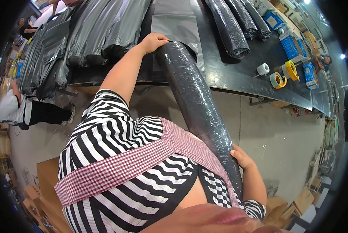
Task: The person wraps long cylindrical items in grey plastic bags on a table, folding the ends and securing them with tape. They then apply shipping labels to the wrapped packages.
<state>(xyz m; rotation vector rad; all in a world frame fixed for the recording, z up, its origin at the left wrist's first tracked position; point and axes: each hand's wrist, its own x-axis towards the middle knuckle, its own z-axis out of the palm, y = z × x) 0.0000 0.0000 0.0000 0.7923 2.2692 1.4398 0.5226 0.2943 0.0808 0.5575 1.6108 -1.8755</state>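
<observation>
Dark table [236, 75] beyond. Left hand [154, 42] pinches the wrapped roll [197, 101] at its rim; right hand [242, 157] clasps its side (fingers partly hidden). Even support should prevent sagging.

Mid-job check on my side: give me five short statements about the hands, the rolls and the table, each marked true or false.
1. The left hand is at the far end of the black wrapped roll. True.
2. The right hand lies flat on the table. False: the right hand touches the roll's side, nearer the body.
3. Three other wrapped rolls lie farther right. True.
4. The small white roll is on the floor. False: the small white roll is on the dark table.
5. The apron strap is checked. True.
</observation>
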